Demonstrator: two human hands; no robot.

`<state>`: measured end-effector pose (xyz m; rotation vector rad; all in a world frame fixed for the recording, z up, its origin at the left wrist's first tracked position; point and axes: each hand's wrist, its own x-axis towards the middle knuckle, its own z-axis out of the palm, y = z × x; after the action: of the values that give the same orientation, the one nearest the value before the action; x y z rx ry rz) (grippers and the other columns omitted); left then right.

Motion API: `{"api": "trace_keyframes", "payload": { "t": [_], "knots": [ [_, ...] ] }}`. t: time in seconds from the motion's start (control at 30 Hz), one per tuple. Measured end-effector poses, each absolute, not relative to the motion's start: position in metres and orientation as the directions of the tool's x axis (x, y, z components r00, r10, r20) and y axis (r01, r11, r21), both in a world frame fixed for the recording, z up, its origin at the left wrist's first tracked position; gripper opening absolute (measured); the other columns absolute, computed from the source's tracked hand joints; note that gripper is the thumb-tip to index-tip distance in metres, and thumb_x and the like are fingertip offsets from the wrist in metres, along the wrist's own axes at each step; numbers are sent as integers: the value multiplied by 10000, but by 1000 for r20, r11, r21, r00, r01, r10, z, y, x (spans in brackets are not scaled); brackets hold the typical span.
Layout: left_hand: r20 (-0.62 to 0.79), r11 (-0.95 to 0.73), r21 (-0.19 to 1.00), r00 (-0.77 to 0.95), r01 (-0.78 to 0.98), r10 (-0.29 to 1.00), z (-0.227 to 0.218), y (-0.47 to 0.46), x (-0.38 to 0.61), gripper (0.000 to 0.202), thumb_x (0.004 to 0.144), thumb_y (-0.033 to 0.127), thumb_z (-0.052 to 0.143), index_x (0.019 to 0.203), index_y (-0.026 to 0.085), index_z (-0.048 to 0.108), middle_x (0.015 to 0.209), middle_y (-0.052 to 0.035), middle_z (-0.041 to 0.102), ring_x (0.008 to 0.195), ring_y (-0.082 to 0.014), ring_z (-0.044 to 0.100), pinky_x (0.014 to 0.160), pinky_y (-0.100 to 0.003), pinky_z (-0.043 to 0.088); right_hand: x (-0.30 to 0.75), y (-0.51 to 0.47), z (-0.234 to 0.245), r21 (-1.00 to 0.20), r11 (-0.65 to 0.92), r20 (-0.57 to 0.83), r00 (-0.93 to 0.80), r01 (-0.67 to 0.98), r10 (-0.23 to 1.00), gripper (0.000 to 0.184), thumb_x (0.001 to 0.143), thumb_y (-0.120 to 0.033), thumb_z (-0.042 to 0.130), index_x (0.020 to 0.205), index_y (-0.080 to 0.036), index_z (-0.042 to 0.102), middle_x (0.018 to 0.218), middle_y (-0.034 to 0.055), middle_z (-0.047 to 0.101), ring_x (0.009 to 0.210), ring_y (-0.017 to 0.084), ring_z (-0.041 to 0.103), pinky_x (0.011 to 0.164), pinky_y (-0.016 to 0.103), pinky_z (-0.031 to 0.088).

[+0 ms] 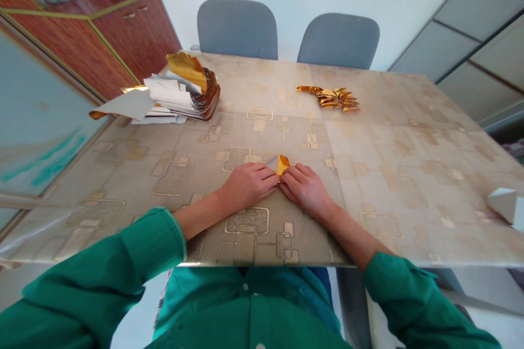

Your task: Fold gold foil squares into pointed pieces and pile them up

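Note:
A small piece of gold-and-white paper (283, 164), partly folded, lies on the patterned tablecloth (245, 251) in front of me. My left hand (252, 184) holds its left side with the fingers pressed together. On the other side my right hand (306, 188) pinches the paper's lower right edge. The fingertips of both hands nearly meet and cover the lower part of the paper.
A stack of gold-and-white paper sheets (176, 99) lies at the far left of the table. Folded gold paper pieces (336, 99) sit at the back. Two grey chairs (237, 27) stand behind the table. A white box-like object (507, 207) rests at the right edge.

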<state>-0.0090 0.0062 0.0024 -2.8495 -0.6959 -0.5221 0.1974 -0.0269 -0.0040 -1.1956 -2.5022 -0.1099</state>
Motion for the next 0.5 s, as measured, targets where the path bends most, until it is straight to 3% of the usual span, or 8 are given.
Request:
{"api": "trace_keyframes", "payload": {
  "t": [0.17,0.33,0.43,0.5],
  "knots": [
    [378,-863,-51,809,503,449,3,5,-8,202,977,306,525,953,172,675,908,-56,718,856,-179,653,721,-281,488,198,-24,-7,-223,600,362,-506,768,783,194,987,-248,479,828,-200,578,812,65,629,799,214,535,722,333,400],
    [428,-854,-65,788,516,443,1,5,-7,246,994,276,473,917,166,678,836,-50,722,750,-156,660,660,-261,494,202,-23,-2,-319,618,374,-503,719,779,184,994,-277,469,862,-205,577,826,61,637,810,211,546,743,334,427],
    [478,-846,-70,762,528,436,-1,7,-8,260,995,237,464,884,167,688,796,-38,721,700,-139,658,633,-242,495,207,-24,4,-362,658,359,-553,660,752,151,972,-340,524,977,-206,593,921,68,663,870,220,557,787,356,450],
    [505,-831,-50,732,554,458,-2,7,-10,248,991,232,477,887,171,694,786,-30,723,678,-131,657,615,-231,494,210,-24,7,-374,680,359,-577,631,734,222,929,-376,600,1071,-205,593,1026,79,670,945,233,562,837,381,457]
  ]
}}
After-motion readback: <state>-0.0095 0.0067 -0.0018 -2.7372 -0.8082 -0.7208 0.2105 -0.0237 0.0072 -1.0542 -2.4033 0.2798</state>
